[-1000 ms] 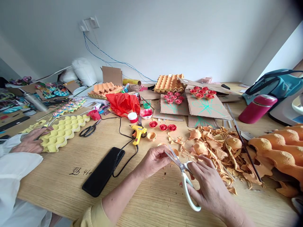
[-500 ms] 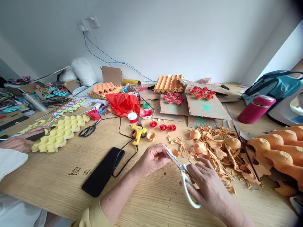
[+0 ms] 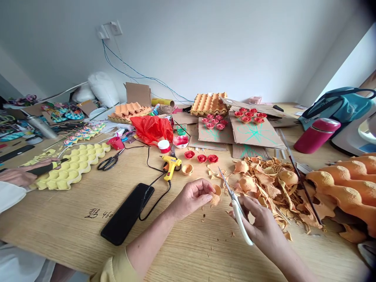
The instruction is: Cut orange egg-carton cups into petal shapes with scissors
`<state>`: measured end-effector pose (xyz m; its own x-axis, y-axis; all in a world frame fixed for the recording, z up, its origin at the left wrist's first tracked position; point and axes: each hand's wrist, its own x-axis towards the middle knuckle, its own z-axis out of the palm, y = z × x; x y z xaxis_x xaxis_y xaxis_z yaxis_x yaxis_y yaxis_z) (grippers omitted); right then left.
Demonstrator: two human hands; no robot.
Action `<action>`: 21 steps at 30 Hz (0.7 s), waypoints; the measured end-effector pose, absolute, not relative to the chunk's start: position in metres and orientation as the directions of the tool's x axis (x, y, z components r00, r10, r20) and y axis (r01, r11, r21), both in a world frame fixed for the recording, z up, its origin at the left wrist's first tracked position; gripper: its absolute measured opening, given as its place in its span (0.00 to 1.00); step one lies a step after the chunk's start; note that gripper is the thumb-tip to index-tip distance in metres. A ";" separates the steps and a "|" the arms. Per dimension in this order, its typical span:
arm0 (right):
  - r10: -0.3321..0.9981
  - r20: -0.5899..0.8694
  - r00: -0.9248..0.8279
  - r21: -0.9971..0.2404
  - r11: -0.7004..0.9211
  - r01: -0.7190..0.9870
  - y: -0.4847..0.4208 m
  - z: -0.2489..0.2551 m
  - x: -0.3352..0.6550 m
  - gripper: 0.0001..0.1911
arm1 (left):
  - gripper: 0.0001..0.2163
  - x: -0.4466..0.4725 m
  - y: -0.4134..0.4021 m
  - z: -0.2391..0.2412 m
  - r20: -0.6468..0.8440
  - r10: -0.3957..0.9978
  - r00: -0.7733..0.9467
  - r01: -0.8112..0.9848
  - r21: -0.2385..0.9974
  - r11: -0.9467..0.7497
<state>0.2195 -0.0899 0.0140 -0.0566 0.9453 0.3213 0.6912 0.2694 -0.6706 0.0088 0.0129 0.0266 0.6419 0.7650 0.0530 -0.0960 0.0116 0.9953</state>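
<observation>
My left hand (image 3: 192, 199) pinches a small orange egg-carton piece (image 3: 216, 200) between thumb and fingers, above the wooden table. Beside it, my right hand (image 3: 258, 223) is wrapped round the handles of white-handled scissors (image 3: 241, 217). Their blades look closed and point up and away, just right of the carton piece and apart from it. A little farther off stands an orange carton cup (image 3: 187, 169), with three red paper roses (image 3: 201, 158) behind it. To the right of the scissors lies a heap of torn orange carton scraps (image 3: 264, 184).
A yellow glue gun (image 3: 171, 166) with its cord and a black phone (image 3: 127, 213) lie left of my hands. Orange egg trays (image 3: 346, 182) and a pink bottle (image 3: 317, 135) stand right. At far left, another person's hand (image 3: 22, 176) works at a yellow egg tray (image 3: 73, 166).
The scissors have moved right, away from my left hand, and their blades have come together. My left hand has turned slightly, so the carton piece now shows.
</observation>
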 end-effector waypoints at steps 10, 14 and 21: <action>0.991 0.134 0.024 -0.938 0.119 0.326 -0.091 0.024 0.213 0.10 | 0.12 0.016 0.004 0.019 0.038 0.704 0.709 -0.016 0.999 -0.039; 0.992 0.125 0.000 -0.957 0.121 0.263 -0.090 0.022 0.206 0.10 | 0.12 0.017 -0.002 0.023 0.033 0.679 0.733 0.039 0.995 -0.092; 0.997 0.065 0.028 -0.998 0.066 -0.009 -0.087 0.010 0.203 0.15 | 0.20 0.022 -0.007 0.014 0.039 0.622 0.782 -0.071 0.997 0.027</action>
